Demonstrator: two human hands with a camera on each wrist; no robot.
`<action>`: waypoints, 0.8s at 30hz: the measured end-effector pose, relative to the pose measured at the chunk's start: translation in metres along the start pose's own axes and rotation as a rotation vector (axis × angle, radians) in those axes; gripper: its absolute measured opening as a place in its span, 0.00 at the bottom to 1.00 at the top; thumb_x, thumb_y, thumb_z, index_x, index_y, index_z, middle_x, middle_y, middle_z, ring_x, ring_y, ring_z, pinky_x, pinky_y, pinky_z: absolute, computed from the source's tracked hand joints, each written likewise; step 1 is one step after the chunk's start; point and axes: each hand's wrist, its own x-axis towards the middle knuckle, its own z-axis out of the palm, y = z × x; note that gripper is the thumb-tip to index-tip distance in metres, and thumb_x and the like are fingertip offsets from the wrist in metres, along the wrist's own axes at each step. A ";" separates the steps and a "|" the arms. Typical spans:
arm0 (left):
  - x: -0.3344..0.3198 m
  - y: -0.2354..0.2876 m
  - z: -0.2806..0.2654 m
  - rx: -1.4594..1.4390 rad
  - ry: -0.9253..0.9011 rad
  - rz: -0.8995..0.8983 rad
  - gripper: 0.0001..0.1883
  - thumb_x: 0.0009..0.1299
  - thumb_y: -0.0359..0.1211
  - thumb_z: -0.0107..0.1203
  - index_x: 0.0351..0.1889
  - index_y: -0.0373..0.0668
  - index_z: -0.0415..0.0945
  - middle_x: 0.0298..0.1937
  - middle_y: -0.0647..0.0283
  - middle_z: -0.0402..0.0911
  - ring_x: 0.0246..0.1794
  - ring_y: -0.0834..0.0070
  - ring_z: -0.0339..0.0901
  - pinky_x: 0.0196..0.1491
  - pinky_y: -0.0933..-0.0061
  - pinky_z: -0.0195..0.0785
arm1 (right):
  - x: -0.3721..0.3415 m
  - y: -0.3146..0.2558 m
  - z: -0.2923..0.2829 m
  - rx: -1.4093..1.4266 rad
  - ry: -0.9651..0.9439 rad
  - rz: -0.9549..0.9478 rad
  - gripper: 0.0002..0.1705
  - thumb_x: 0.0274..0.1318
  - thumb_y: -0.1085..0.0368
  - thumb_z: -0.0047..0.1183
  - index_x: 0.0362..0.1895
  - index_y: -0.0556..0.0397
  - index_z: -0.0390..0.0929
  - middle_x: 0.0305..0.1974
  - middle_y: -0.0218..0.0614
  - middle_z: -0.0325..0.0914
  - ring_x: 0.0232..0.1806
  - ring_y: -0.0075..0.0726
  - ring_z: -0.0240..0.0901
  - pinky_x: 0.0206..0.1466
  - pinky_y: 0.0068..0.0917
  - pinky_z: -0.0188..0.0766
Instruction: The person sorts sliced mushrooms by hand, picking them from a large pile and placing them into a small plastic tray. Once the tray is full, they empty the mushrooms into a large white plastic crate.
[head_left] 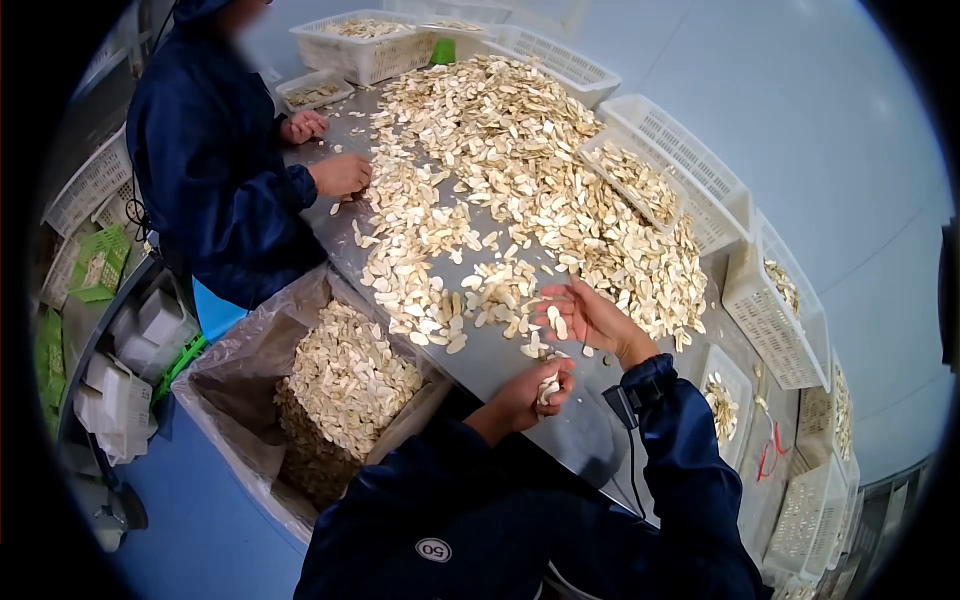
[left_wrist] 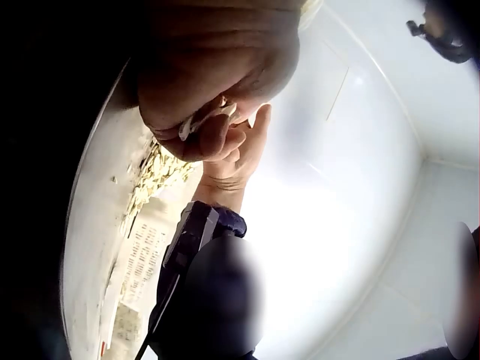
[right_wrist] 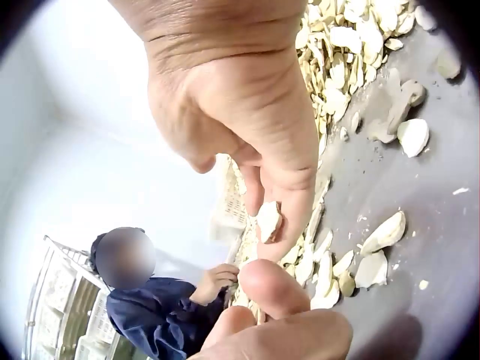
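Observation:
My left hand [head_left: 530,395] is curled around a few pale, dried-looking slices [head_left: 548,388], close over the table's near edge. In the left wrist view, slice edges [left_wrist: 196,124] poke out between its bent fingers. Just beyond it, my right hand [head_left: 597,322] reaches over the table, palm turned inward. One pale slice [right_wrist: 269,222] is held at its fingers in the right wrist view. The left hand's fingertips [right_wrist: 274,289] come close below that slice. A large heap of similar slices [head_left: 520,130] spreads over the metal table [head_left: 480,370], with loose ones near both hands.
A lined bin [head_left: 225,385] of slices stands by the table's near left side. White baskets [head_left: 775,335] line the far and right edges. A shallow tray [head_left: 735,380] and red-handled scissors [head_left: 770,450] lie at right. Another person [head_left: 215,150] works at left, hands over the slices.

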 end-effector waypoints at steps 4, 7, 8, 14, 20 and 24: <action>0.000 0.000 0.001 -0.032 -0.009 -0.006 0.14 0.81 0.42 0.43 0.55 0.46 0.70 0.35 0.63 0.73 0.23 0.82 0.65 0.20 0.82 0.52 | -0.008 0.000 -0.002 0.002 -0.025 -0.020 0.33 0.77 0.42 0.26 0.62 0.56 0.67 0.56 0.47 0.78 0.56 0.41 0.79 0.56 0.39 0.80; -0.001 0.000 0.000 -0.070 -0.020 -0.002 0.14 0.81 0.42 0.43 0.56 0.46 0.70 0.34 0.63 0.73 0.22 0.82 0.64 0.19 0.82 0.52 | -0.013 0.000 -0.004 0.004 -0.019 -0.030 0.33 0.77 0.42 0.26 0.63 0.56 0.65 0.57 0.46 0.78 0.56 0.41 0.79 0.56 0.39 0.80; -0.001 -0.001 0.001 -0.074 -0.009 0.002 0.14 0.81 0.42 0.43 0.56 0.46 0.70 0.34 0.63 0.73 0.22 0.82 0.64 0.19 0.82 0.51 | -0.015 0.001 -0.003 0.002 -0.006 -0.031 0.33 0.77 0.42 0.26 0.63 0.56 0.66 0.57 0.46 0.78 0.56 0.41 0.79 0.56 0.39 0.80; -0.002 0.002 0.006 -0.044 0.021 -0.027 0.13 0.81 0.42 0.43 0.54 0.45 0.71 0.33 0.64 0.71 0.21 0.82 0.64 0.19 0.82 0.50 | -0.019 0.002 -0.007 0.004 0.014 -0.038 0.31 0.78 0.44 0.27 0.64 0.57 0.65 0.57 0.46 0.78 0.55 0.42 0.80 0.55 0.38 0.81; -0.001 0.002 0.004 0.031 -0.010 -0.028 0.14 0.80 0.41 0.45 0.55 0.43 0.67 0.33 0.64 0.70 0.22 0.83 0.63 0.20 0.82 0.50 | -0.025 0.007 -0.021 -0.041 0.053 0.063 0.25 0.78 0.52 0.31 0.62 0.58 0.66 0.52 0.44 0.81 0.50 0.41 0.83 0.51 0.33 0.83; -0.004 0.002 0.008 0.052 -0.011 0.004 0.12 0.79 0.40 0.47 0.53 0.46 0.72 0.31 0.65 0.72 0.20 0.83 0.60 0.19 0.81 0.47 | -0.042 -0.002 -0.030 0.013 0.115 0.039 0.23 0.78 0.52 0.33 0.61 0.56 0.67 0.50 0.42 0.82 0.47 0.39 0.84 0.49 0.33 0.84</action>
